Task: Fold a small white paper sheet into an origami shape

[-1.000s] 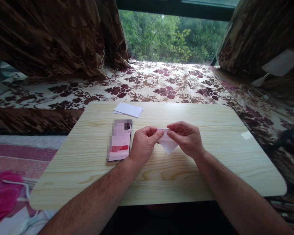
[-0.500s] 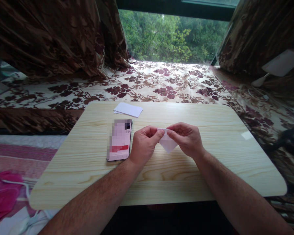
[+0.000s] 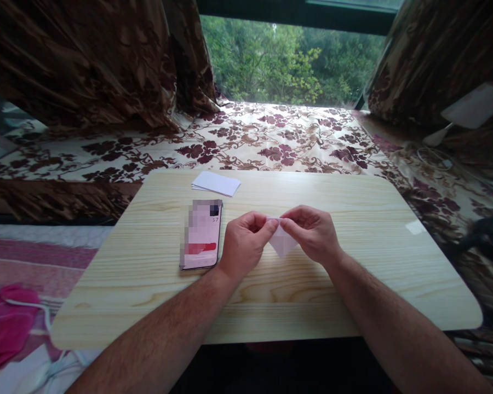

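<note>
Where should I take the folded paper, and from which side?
Probably by the lower tip, from the near side: the folded paper narrows to a point there, uncovered, while the left hand and right hand pinch it higher up.

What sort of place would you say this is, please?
Probably a room in a home, perhaps a bedroom: patterned curtains flank a window, floral cloth covers the surface below it, and a wood-grain table stands in front.

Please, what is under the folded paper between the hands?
The wooden table shows around the lower tip of the folded paper. What is directly beneath cannot be seen: the paper, left hand and right hand cover it.
</note>
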Tool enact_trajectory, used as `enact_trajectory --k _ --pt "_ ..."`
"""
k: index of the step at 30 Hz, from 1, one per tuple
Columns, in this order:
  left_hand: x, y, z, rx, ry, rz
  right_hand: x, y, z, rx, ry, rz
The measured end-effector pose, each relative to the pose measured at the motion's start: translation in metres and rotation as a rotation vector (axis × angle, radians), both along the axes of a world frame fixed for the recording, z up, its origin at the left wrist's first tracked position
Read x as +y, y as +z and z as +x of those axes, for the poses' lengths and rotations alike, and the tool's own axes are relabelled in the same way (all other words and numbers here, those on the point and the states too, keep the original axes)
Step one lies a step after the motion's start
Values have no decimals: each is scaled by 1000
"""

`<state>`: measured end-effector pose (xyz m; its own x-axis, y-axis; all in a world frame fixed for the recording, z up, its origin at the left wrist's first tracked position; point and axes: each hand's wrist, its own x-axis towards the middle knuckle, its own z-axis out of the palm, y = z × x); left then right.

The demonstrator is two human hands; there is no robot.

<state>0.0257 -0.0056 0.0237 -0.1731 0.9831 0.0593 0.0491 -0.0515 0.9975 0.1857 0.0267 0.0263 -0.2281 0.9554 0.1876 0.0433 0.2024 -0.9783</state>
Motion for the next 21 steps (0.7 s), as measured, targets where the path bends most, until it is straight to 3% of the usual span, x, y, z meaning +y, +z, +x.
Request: enact_trajectory --k 21 --pt "2 -4 -1 -98 -36 -30 0 -2 0 -41 34 -11"
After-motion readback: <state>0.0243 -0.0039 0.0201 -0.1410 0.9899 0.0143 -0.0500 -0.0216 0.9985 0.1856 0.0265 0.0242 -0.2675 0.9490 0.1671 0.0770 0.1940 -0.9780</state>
